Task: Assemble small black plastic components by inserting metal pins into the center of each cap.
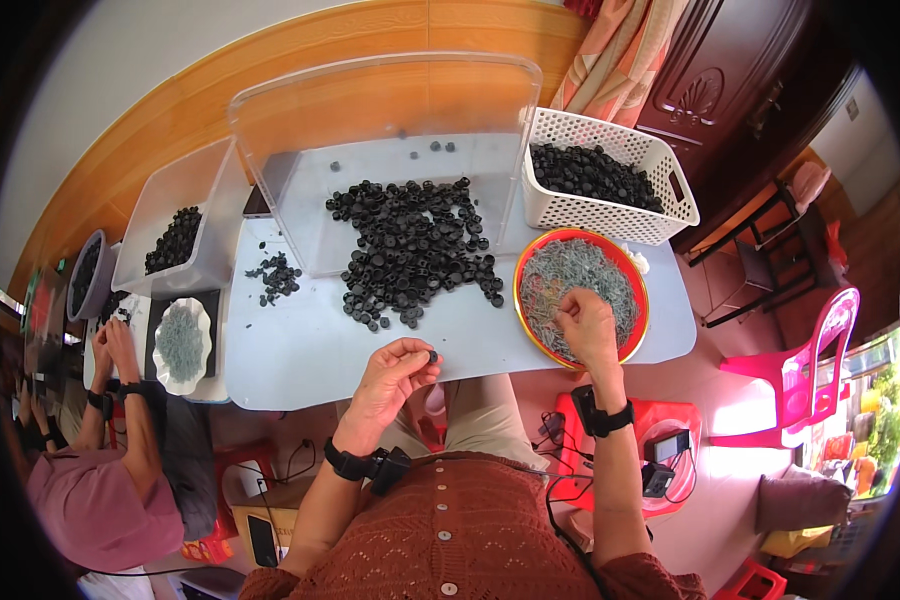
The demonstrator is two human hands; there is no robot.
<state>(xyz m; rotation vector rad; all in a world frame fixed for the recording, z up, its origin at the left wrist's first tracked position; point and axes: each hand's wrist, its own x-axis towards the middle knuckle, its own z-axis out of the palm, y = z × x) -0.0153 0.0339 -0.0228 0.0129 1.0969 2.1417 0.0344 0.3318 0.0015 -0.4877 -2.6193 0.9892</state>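
My left hand [396, 376] is closed in a pinch on a small black round part [433, 357], just over the table's near edge. On the right, my right hand [585, 322] reaches over a red bowl with a yellow rim [519, 300]. Its fingers are drawn together at the heap of thin grey-green pieces [588, 262] in the bowl; whether they grip one is too small to tell. Beyond my left hand, a large heap of similar black round parts [410, 245] spreads over the pale table and into a clear plastic bin lying on its side [390, 95].
A white perforated basket [610, 222] of black parts stands at the back right. At left are a clear bin [135, 255], a small black pile [275, 278] and a white dish [198, 310] of grey-green pieces. A co-worker's hands [113, 348] work there. A pink chair [820, 370] stands right.
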